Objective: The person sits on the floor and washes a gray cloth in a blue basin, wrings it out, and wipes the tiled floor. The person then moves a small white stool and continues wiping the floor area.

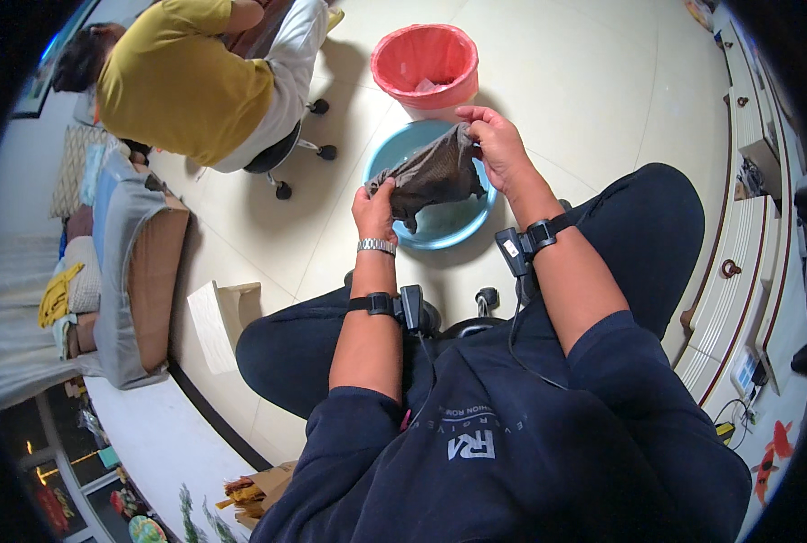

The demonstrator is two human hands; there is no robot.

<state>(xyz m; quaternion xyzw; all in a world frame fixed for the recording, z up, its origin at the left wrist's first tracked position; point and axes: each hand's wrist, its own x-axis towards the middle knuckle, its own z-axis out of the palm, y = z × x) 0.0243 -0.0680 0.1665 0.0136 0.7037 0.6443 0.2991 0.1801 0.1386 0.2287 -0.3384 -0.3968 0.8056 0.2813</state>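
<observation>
Between my two hands a dark grey-brown cloth (437,175) is stretched out, wet-looking and with a ragged lower edge. My left hand (376,212) pinches its left end between thumb and fingers. The right end is gripped by my right hand (497,146), held a little higher, with one finger extended. Beneath the cloth a light blue plastic basin (437,237) stands on the floor. Water seems to be in it, though the cloth covers part of the inside.
Just beyond the basin stands a waste bin with a red liner (423,98). A person in a yellow top (186,81) sits on a wheeled chair at upper left. A white stool (216,326) is left of my knee; a drawer cabinet (709,298) runs along the right.
</observation>
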